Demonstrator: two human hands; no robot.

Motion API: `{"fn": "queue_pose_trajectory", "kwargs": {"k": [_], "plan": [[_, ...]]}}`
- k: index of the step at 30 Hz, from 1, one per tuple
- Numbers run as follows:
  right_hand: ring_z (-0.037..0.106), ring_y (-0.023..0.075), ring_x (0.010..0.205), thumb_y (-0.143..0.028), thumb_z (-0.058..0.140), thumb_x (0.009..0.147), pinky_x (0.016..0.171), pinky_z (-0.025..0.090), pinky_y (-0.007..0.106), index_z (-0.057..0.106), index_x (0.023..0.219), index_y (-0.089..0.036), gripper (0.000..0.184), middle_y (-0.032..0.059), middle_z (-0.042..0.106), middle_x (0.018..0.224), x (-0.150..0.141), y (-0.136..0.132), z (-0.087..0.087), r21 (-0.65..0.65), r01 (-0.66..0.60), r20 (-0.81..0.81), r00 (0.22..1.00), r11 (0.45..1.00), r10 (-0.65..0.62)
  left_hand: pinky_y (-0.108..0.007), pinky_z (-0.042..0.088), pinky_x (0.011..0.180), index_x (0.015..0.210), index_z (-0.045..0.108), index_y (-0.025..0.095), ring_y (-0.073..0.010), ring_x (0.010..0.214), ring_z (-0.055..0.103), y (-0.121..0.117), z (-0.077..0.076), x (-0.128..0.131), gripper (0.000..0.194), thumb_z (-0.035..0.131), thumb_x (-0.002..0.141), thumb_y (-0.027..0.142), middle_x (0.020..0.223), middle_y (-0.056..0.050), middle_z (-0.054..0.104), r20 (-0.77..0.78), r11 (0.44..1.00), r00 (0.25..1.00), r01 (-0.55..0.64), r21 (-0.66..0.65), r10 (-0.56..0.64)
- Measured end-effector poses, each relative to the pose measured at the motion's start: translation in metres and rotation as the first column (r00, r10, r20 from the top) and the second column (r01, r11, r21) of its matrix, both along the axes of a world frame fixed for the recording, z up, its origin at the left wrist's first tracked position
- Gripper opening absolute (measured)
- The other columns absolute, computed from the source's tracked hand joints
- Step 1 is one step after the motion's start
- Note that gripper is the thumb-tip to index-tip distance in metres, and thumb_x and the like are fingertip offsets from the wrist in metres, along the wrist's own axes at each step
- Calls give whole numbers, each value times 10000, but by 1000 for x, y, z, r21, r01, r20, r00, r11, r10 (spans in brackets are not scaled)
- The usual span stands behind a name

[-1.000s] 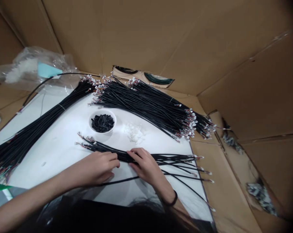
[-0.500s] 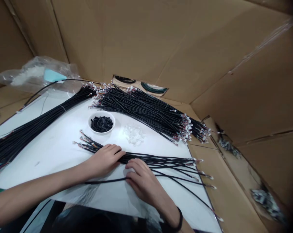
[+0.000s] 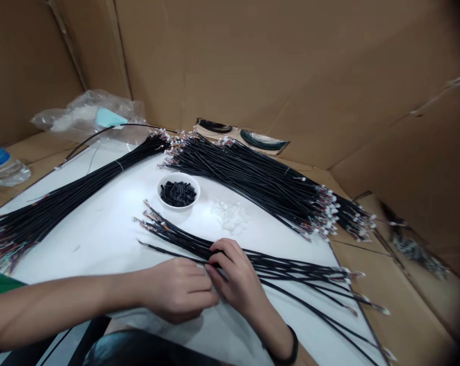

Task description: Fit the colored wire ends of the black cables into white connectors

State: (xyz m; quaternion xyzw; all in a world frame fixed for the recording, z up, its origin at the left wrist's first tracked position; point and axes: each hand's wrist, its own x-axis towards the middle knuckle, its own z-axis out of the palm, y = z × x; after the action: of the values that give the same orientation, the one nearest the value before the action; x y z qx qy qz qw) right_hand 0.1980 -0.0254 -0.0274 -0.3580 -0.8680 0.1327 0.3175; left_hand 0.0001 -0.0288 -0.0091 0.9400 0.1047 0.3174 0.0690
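A loose bundle of thin black wires (image 3: 199, 249) with small connector ends lies on the white sheet (image 3: 100, 244) in front of me. My right hand (image 3: 235, 274) curls over the bundle, fingers pressing into the wires. My left hand (image 3: 178, 290) sits just beside it, fingertips closed at the same wires. One single wire (image 3: 169, 252) runs apart from the rest toward my left hand. The wires' far ends fan out to the right, past the sheet's edge.
Two large black wire bundles (image 3: 81, 190) (image 3: 252, 183) lie beyond my hands. Between them stand a white bowl (image 3: 178, 190) of black tube pieces and a pile of white connectors (image 3: 230, 216). A plastic bag (image 3: 92, 114), a water bottle (image 3: 1, 162) and cardboard walls (image 3: 252, 61) surround the sheet.
My hands have come closer together, and my left hand has slid toward me and the right. The wire bundle has shifted with them, and the view has swung left.
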Motion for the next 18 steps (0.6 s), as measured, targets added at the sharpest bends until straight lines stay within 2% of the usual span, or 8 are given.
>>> {"fn": "queue_pose_trajectory", "kwargs": {"k": [8, 18], "plan": [[577, 246, 948, -61, 528, 927, 780, 536, 389, 572, 914, -189, 136, 99, 607, 978, -1, -1, 2, -85, -10, -28, 1000, 996, 8, -336, 384, 491, 903, 600, 139, -184, 610, 516, 6, 4, -11, 190, 416, 861, 116, 707, -53, 626, -46, 992, 999, -15, -126, 9], [591, 246, 930, -62, 528, 924, 766, 549, 393, 578, 925, -202, 149, 95, 609, 976, 1, -1, 1, -87, -13, -34, 999, 996, 10, -334, 356, 470, 921, 582, 141, -178, 591, 513, 8, 4, -13, 155, 466, 827, 99, 703, -41, 611, -46, 992, 998, -38, -121, 33]]}}
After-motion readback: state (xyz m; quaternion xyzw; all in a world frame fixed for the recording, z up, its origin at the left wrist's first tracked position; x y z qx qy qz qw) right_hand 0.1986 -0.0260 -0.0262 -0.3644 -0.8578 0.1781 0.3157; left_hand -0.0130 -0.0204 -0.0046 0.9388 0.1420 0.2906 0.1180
